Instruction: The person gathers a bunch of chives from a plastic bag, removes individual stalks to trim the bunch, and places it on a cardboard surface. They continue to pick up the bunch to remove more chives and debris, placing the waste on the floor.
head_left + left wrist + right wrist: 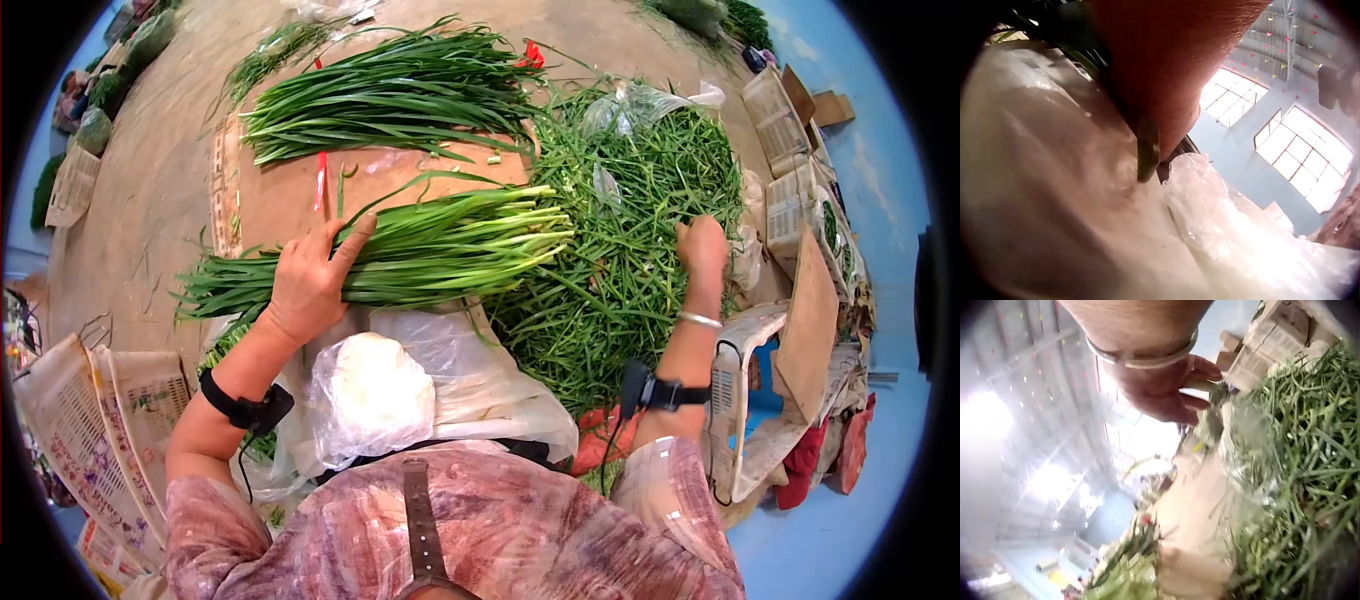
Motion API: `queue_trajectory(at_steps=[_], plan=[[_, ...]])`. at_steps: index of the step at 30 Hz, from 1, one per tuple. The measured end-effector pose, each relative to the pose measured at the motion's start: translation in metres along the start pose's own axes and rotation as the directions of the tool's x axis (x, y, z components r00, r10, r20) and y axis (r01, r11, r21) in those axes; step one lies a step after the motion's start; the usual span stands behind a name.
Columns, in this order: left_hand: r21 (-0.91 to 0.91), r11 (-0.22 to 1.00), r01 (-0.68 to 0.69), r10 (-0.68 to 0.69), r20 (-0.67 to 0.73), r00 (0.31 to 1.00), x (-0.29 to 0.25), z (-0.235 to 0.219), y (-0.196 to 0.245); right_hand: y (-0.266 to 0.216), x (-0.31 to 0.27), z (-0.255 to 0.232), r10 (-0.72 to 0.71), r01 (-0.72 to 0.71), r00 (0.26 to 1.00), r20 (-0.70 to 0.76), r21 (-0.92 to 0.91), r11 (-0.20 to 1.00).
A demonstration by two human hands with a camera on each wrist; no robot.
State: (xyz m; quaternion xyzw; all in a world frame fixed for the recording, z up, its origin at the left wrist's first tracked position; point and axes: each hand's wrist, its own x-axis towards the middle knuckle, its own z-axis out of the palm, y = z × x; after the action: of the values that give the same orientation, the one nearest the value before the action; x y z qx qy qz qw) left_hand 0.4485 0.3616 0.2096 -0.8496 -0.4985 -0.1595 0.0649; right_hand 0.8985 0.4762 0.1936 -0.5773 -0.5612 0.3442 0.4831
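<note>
A bundle of garlic chives (pixel 450 240) lies crosswise in front of me in the head view, pale cut ends to the right. My left hand (pixel 312 275) grips it toward its leafy end, with the thumb lying across the top and the other fingers over the far side. In the left wrist view that hand's fingers are hidden. Over the right side of a heap of loose green trimmings (pixel 620 270) is my right hand (pixel 704 248). Its fingers bend loosely in the right wrist view, with a gap between them and no held thing plainly visible.
Beyond lies a second chive bundle (pixel 390 95) on a brown board (pixel 400 175), near a red strip (pixel 321 180). A white lump in clear plastic (pixel 375 390) sits before my body. Plastic crates (pixel 750 400) stand at right, others (pixel 100 420) at left.
</note>
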Motion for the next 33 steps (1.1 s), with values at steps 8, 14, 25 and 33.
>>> queue_trajectory(at_steps=[8, 14, 25, 33], plan=[[0.054, 0.998, 0.022, -0.022, -0.006, 1.000, 0.002, 0.005, -0.005, -0.008, -0.060, 0.119, 0.060, 0.002, 0.973, 0.225, -0.265, 0.964], [0.032, 0.993, 0.114, -0.098, -0.310, 0.946, 0.002, -0.014, -0.010, -0.087, -0.103, 0.100, -0.199, 0.155, 0.975, 0.101, 0.331, 0.931], [0.158, 0.983, 0.089, -0.067, -0.142, 0.988, -0.008, 0.002, -0.019, -0.048, -0.086, 0.097, 0.039, -0.036, 0.785, 0.619, -0.018, 0.999], [0.155, 0.985, 0.072, -0.050, -0.142, 0.989, -0.007, 0.000, -0.016, -0.048, -0.016, 0.098, 0.333, -0.352, 0.887, 0.321, 0.000, 0.936]])
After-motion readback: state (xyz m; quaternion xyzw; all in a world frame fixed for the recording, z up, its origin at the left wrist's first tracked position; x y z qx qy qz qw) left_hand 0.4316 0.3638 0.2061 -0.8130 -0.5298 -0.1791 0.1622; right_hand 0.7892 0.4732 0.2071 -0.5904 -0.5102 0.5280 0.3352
